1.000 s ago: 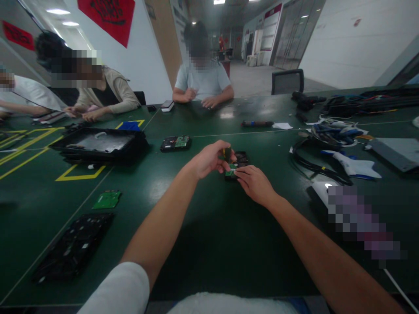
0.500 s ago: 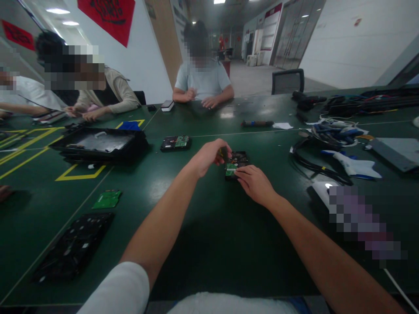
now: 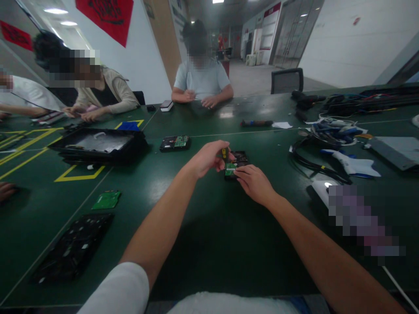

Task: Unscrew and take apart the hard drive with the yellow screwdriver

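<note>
So the hard drive (image 3: 236, 163) sits flat on the green table (image 3: 203, 244), circuit board side up, about dead centre of the view. The left hand (image 3: 206, 158) is curled shut around a small screwdriver (image 3: 224, 153) with a yellow-and-black handle, tip pointing down at the drive's near-left corner. The right hand (image 3: 253, 183) lies loosely open, fingertips pressing on the drive's near edge. At 10 o'clock from it there's a second drive (image 3: 175, 142), and further out that way a black tray (image 3: 98, 144). At 8 o'clock lies a loose green circuit board (image 3: 106, 199). At 3 o'clock there's a tangle of cables (image 3: 314, 163).
</note>
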